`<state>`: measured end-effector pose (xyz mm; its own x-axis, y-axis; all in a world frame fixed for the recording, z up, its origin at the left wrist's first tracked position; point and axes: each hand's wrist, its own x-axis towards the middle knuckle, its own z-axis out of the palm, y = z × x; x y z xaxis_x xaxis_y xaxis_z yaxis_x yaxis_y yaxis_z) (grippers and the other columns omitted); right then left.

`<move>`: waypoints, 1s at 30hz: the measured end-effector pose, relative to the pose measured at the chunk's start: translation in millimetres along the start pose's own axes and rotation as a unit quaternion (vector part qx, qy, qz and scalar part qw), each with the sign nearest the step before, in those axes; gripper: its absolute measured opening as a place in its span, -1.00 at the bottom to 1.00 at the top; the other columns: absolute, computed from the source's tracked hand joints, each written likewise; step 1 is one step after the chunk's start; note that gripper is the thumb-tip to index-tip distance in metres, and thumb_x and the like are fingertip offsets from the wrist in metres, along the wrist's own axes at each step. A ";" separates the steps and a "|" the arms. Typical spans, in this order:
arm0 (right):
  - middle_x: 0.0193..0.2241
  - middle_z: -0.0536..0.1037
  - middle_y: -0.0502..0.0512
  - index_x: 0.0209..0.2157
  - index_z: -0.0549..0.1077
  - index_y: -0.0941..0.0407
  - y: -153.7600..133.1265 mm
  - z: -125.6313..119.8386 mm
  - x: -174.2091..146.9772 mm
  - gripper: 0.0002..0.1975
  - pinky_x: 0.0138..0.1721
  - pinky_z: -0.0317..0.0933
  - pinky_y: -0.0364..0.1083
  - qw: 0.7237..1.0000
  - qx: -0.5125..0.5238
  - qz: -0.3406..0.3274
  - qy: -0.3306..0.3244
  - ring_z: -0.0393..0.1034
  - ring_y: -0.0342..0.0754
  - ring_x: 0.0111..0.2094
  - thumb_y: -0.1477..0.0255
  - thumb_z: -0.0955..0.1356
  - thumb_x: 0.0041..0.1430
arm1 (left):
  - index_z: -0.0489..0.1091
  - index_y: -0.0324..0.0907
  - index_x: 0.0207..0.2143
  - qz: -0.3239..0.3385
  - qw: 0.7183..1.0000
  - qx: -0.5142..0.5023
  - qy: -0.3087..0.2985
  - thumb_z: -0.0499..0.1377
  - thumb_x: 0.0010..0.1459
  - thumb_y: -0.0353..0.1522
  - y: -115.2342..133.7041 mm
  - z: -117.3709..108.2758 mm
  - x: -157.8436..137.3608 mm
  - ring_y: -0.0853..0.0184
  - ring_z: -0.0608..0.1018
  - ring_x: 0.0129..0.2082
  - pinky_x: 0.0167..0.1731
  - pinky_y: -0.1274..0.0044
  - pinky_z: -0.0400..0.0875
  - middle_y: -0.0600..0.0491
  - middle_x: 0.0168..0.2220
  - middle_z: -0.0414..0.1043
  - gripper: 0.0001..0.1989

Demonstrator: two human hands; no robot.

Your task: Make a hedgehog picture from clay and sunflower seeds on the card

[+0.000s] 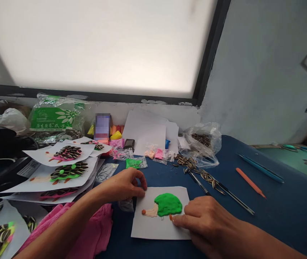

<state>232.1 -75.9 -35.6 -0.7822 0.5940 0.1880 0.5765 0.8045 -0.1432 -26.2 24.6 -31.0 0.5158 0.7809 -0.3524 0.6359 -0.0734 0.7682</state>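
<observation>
the clay hedgehog (169, 204), in the head view, lies on a white sheet (153, 230) just left of the right hand (184, 219) and near the left hand (140, 185), toward the wearer from it. the right hand has its forefinger stretched out onto a small brown clay bit (170, 217) at the body's lower edge; its other fingers curl under, so i cannot tell whether they close on anything. the left hand is bent over the sheet's far left corner; i cannot tell whether thumb and finger pinch it or only weigh it down. to seat the bit well, i'd press straight down, lightly, then roll the fingertip off rather than drag it, since soft clay would probably smear or lift. the right knuckles should clear the green body, which could dent. steady left-hand pressure should stop the sheet skidding on the bench (153, 173). the drawn foot outline (162, 218), just left of the right fingertip, looks bare and makes a good guide for matching size and placing.
</observation>
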 end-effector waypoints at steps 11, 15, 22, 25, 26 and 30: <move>-0.54 0.42 0.02 -0.38 0.40 0.15 2.2 6.5 5.6 -0.80 -0.50 0.09 -0.16 0.983 0.079 0.077 0.148 0.25 -0.16 -0.57 0.64 0.20 0.17 | 0.45 -0.19 -0.38 -0.002 1.000 -0.011 0.011 0.24 -0.10 -0.31 0.0 -0.3 -0.4 0.45 0.29 -0.68 -0.69 0.62 0.07 0.21 -0.63 0.30 -0.82; -0.48 0.45 0.04 -0.39 0.44 0.15 4.3 4.6 8.6 -0.84 -0.46 0.13 -0.19 0.969 0.167 0.099 0.153 0.32 -0.16 -0.47 0.54 0.27 0.26 | 0.46 -0.22 -0.34 0.045 0.994 -0.086 0.046 0.24 0.00 -0.19 4.1 -3.4 -2.4 0.48 0.22 -0.69 -0.68 0.63 0.03 0.22 -0.67 0.25 -0.73; -0.44 0.49 0.03 -0.38 0.51 0.12 -8.8 -10.0 18.0 -0.80 -0.43 0.18 -0.16 0.916 0.318 0.207 0.131 0.32 -0.15 -0.45 0.40 0.29 0.29 | 0.52 -0.17 -0.25 0.164 0.944 -0.281 0.049 0.32 0.01 -0.17 18.2 4.3 -7.9 0.51 0.29 -0.55 -0.55 0.65 0.13 0.11 -0.38 0.44 -0.69; -0.45 0.50 0.05 -0.38 0.50 0.15 -9.5 -14.0 26.7 -0.75 -0.40 0.21 -0.14 0.895 0.362 0.224 0.135 0.35 -0.12 -0.42 0.34 0.28 0.31 | 0.54 -0.15 -0.24 0.167 0.934 -0.307 0.067 0.34 0.01 -0.16 20.2 4.6 -8.0 0.48 0.33 -0.50 -0.49 0.63 0.19 0.07 -0.30 0.48 -0.69; -0.45 0.50 0.05 -0.38 0.50 0.16 -8.9 -15.6 29.8 -0.74 -0.41 0.22 -0.14 0.891 0.370 0.223 0.138 0.36 -0.12 -0.42 0.33 0.28 0.31 | 0.55 -0.14 -0.24 0.165 0.929 -0.322 0.080 0.34 0.00 -0.15 20.6 3.6 -8.2 0.46 0.35 -0.48 -0.47 0.62 0.21 0.06 -0.29 0.48 -0.68; -0.45 0.50 0.05 -0.34 0.54 0.16 -5.0 -23.0 42.5 -0.82 -0.46 0.17 -0.16 0.907 0.323 0.215 0.164 0.32 -0.14 -0.44 0.40 0.31 0.25 | 0.58 -0.13 -0.26 0.157 0.903 -0.379 0.128 0.37 -0.05 -0.14 21.9 -1.2 -8.6 0.41 0.39 -0.41 -0.41 0.60 0.26 0.03 -0.23 0.49 -0.66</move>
<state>201.4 -54.6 -4.6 -0.3450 0.9065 0.2434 0.4703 0.3914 -0.7910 -17.4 17.0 -10.5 0.3918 0.9200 0.0071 -0.1449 0.0541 0.9880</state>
